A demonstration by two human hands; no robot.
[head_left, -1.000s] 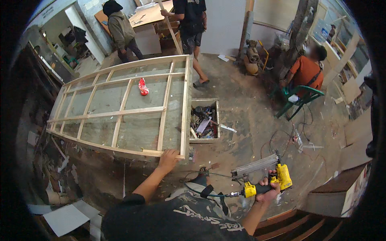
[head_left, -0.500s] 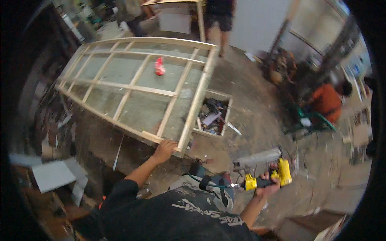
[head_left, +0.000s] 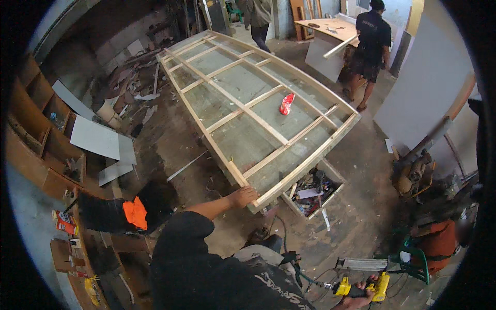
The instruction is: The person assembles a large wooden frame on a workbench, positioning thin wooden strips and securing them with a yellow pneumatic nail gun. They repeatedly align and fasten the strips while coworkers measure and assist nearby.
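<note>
A light wooden frame (head_left: 247,109) with several crosspieces lies flat on a greenish-grey tabletop. My left hand (head_left: 243,197) is closed over its near corner, fingers curled on the rail. At the lower right my right hand (head_left: 363,298) grips a yellow and black air nail gun (head_left: 381,287) by its handle, away from the frame. A hose (head_left: 308,279) runs from the tool toward my body. On the tabletop, between the frame's strips, stands a red and white container (head_left: 287,104), its kind unclear.
A wooden box of tools and scraps (head_left: 341,187) sits below the table's near right corner. One person (head_left: 373,39) stands beyond the far right; another, in orange-brown (head_left: 439,243), is low at the right. Shelving (head_left: 39,132) and white boards (head_left: 95,137) are at left.
My view has swung, showing more of the left side and the far end. The left hand stays on the frame's corner; the nail gun stays in my right hand.
</note>
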